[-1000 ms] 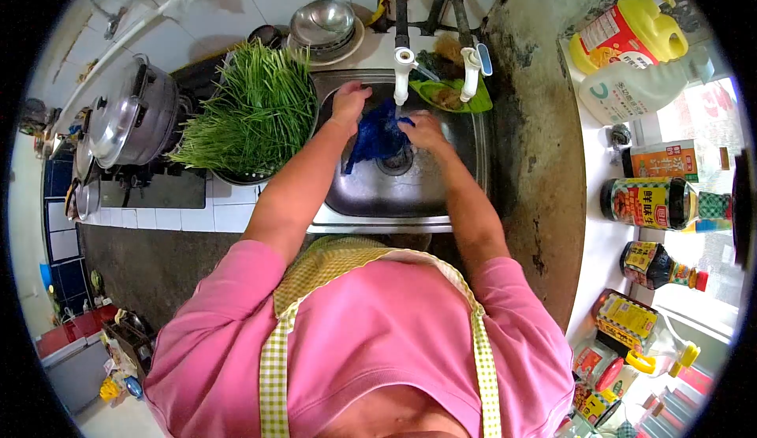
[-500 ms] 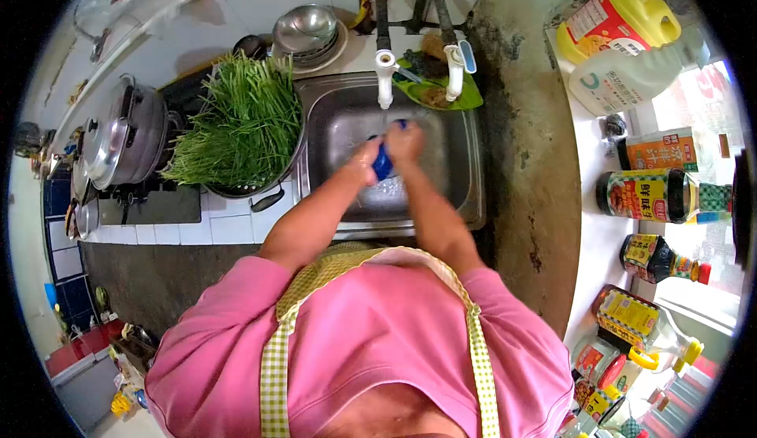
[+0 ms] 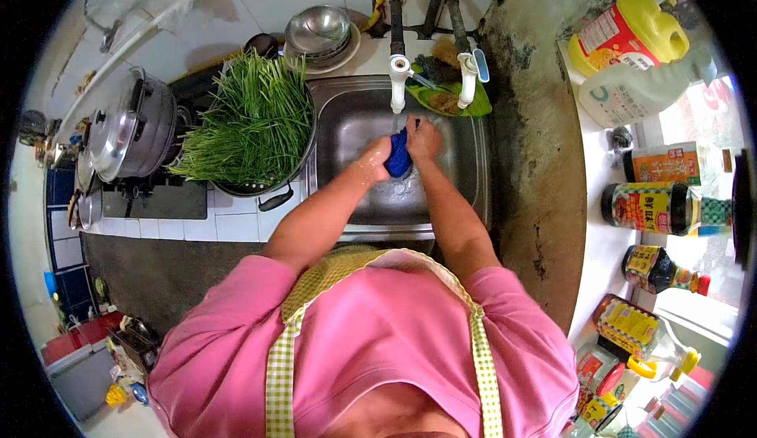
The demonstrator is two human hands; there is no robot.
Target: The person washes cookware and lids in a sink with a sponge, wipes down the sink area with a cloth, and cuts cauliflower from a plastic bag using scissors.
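Observation:
A wet blue cloth is bunched between my two hands over the metal sink. My left hand is closed around its left side, with water drops on the wrist. On the upper right side, my right hand grips the cloth with curled fingers. Just above the hands hangs a white tap, and some water shows on the sink floor below them. A second white tap is to the right.
Left of the sink, a wide pan holds a heap of long green stalks. A steamer pot stands on the stove. Stacked metal bowls and a green leaf-shaped tray sit behind. Bottles, including a dark sauce bottle, line the right ledge.
The blue cloth has been turned and shows more between my hands. The whole view has shifted slightly; both hands remain in the sink below the tap.

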